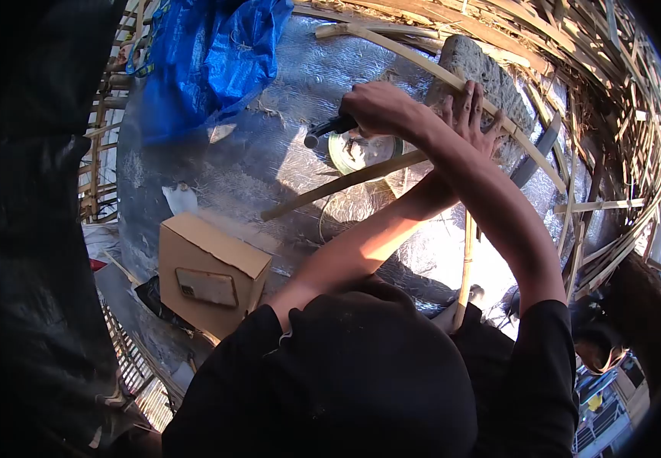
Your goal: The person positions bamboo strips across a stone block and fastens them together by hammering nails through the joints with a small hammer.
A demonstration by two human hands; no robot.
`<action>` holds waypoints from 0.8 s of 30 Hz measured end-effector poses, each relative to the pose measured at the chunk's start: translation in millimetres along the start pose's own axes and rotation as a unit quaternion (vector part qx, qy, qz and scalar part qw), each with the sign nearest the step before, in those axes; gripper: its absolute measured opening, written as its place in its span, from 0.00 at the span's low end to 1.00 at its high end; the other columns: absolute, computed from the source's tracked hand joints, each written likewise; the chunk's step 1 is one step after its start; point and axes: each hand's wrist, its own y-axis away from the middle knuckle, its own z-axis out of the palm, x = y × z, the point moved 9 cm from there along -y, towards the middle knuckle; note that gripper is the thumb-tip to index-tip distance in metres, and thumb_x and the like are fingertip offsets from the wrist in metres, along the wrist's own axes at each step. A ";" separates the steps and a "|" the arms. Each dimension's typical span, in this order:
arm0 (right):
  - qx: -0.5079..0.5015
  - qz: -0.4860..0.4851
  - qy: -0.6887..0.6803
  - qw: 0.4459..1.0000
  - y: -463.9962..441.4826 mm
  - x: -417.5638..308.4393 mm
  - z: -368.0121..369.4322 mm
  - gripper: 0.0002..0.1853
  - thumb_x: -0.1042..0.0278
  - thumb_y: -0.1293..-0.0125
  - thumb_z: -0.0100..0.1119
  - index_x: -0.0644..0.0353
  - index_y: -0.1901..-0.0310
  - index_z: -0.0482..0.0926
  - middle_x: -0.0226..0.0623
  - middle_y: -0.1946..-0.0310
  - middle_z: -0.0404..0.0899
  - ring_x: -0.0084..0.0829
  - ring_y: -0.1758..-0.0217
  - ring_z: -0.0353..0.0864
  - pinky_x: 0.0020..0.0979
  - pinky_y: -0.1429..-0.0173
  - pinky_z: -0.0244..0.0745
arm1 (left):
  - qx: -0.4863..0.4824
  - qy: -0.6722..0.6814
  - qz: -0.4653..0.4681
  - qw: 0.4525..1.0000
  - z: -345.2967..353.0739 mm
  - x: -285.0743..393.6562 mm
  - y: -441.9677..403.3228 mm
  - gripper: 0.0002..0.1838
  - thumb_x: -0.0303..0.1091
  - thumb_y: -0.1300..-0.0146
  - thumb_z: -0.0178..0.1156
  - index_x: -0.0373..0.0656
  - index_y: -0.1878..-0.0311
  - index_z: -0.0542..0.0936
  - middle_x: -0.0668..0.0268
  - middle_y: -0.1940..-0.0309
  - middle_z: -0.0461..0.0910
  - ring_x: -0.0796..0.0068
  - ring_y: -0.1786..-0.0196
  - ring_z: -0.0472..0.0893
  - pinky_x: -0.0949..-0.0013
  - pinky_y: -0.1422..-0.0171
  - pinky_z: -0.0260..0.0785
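My forearms cross over the silvery floor sheet. My left hand (pixel 471 124) reaches to the right and rests with fingers spread against a bamboo strip (pixel 410 57). This strip lies slanted across a rough stone block (pixel 461 55). My right hand (pixel 380 109) crosses to the left, closed round a dark tool handle (pixel 327 131) with a round, hollow-looking end. The rest of that tool is hidden by the hand. Below it, another bamboo strip (pixel 338 185) runs under my arms. A grey blade (pixel 536 155) shows beside the block; what it belongs to cannot be seen.
A cardboard box (pixel 208 256) with a phone (pixel 207 287) on it stands at the left. Behind it lies a blue plastic sheet (pixel 212 61). A round tape-like roll (pixel 361 151) sits under my right hand. Split bamboo (pixel 639 84) piles along the right.
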 end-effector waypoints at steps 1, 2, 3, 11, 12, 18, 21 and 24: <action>-0.002 0.004 -0.022 1.000 2.5 1.3 3.3 0.03 0.71 0.46 0.70 0.57 0.69 0.87 0.44 0.77 0.84 0.46 0.73 0.86 0.48 0.69 0.79 | -0.004 0.007 0.000 1.000 0.4 2.0 -0.5 0.29 0.57 0.28 0.57 0.64 0.26 0.77 0.41 0.17 0.52 0.44 0.13 0.46 0.33 0.19 0.43; -0.008 0.006 -0.024 1.000 4.8 0.4 8.0 0.03 0.71 0.46 0.70 0.57 0.69 0.87 0.44 0.77 0.84 0.46 0.73 0.86 0.48 0.69 0.79 | -0.007 0.012 -0.004 1.000 -0.6 2.4 0.4 0.29 0.57 0.28 0.57 0.64 0.26 0.77 0.41 0.17 0.52 0.44 0.13 0.46 0.33 0.19 0.43; 0.009 0.018 0.013 1.000 7.6 1.9 7.3 0.03 0.71 0.46 0.70 0.57 0.69 0.87 0.44 0.77 0.84 0.46 0.73 0.86 0.48 0.69 0.79 | -0.006 0.005 -0.004 1.000 -4.0 2.3 0.5 0.29 0.57 0.28 0.57 0.64 0.26 0.77 0.41 0.17 0.51 0.45 0.13 0.46 0.34 0.18 0.43; 0.038 0.073 -0.001 0.997 13.9 21.4 15.5 0.04 0.72 0.46 0.70 0.56 0.67 0.88 0.45 0.75 0.85 0.48 0.72 0.87 0.47 0.68 0.80 | -0.021 0.013 -0.010 1.000 -5.5 2.6 2.2 0.30 0.57 0.28 0.57 0.64 0.25 0.75 0.42 0.16 0.49 0.46 0.13 0.45 0.35 0.17 0.41; 0.017 0.067 -0.027 0.997 12.8 17.8 14.8 0.05 0.72 0.47 0.71 0.56 0.67 0.88 0.46 0.75 0.85 0.48 0.72 0.87 0.48 0.68 0.80 | -0.022 0.016 -0.014 1.000 -6.6 0.9 2.4 0.29 0.56 0.27 0.57 0.64 0.25 0.75 0.42 0.16 0.49 0.46 0.13 0.45 0.35 0.17 0.41; 0.152 0.121 -0.133 0.972 60.5 14.0 -64.7 0.07 0.70 0.44 0.71 0.61 0.64 0.87 0.50 0.72 0.85 0.53 0.67 0.86 0.48 0.62 0.80 | -0.067 0.003 -0.003 0.998 -4.6 2.3 -2.0 0.28 0.53 0.24 0.53 0.63 0.23 0.74 0.44 0.16 0.52 0.46 0.13 0.45 0.34 0.16 0.38; 0.305 0.166 -0.158 0.924 137.5 10.7 -118.2 0.07 0.70 0.41 0.70 0.62 0.64 0.85 0.52 0.73 0.83 0.55 0.67 0.85 0.46 0.62 0.80 | 0.013 0.046 0.038 0.998 -11.3 3.8 1.0 0.29 0.52 0.26 0.56 0.53 0.25 0.75 0.44 0.17 0.54 0.47 0.13 0.48 0.39 0.15 0.40; 0.467 0.298 -0.298 0.777 243.1 54.7 -110.6 0.12 0.64 0.37 0.77 0.64 0.60 0.86 0.45 0.77 0.81 0.26 0.73 0.80 0.34 0.66 0.73 | -0.089 -0.005 0.003 0.996 -18.1 4.8 -4.1 0.30 0.50 0.33 0.64 0.44 0.32 0.80 0.50 0.20 0.62 0.54 0.15 0.55 0.38 0.17 0.46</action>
